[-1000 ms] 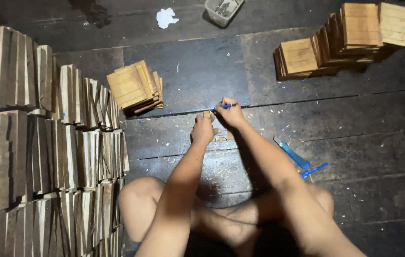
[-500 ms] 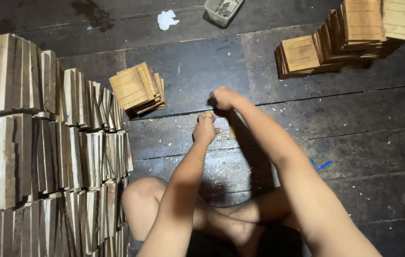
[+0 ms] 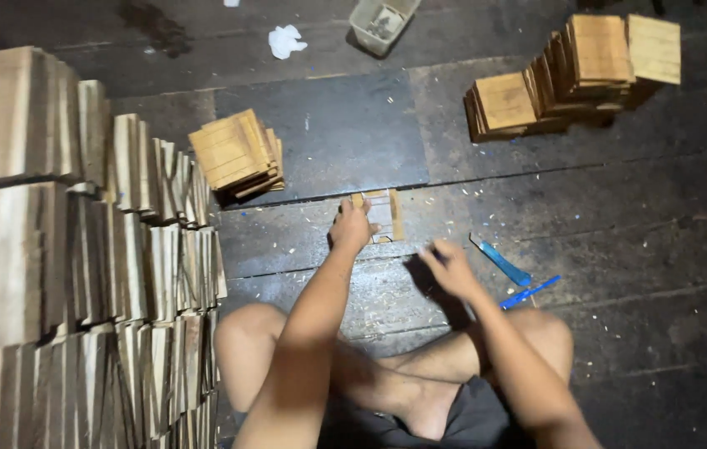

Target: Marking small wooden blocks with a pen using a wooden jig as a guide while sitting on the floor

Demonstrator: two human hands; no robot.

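Note:
I sit cross-legged on a dark plank floor. My left hand (image 3: 352, 226) presses down on a small frame of thin wooden strips (image 3: 393, 214) lying on the floor in front of me. My right hand (image 3: 451, 268) hovers lower and to the right, a little apart from the frame, fingers loosely curled; whether it holds anything small is unclear. Two blue strips (image 3: 505, 266) lie on the floor just right of that hand.
Tall stacks of wooden panels (image 3: 54, 249) fill the left side. A small pile of square slatted panels (image 3: 237, 154) sits ahead left, more panels (image 3: 570, 75) lean far right. A plastic tub (image 3: 383, 23) and a crumpled white scrap (image 3: 285, 40) lie at the back.
My right hand has pulled back from the strip frame toward my lap, uncovering the blue strips. My left hand stays on the frame.

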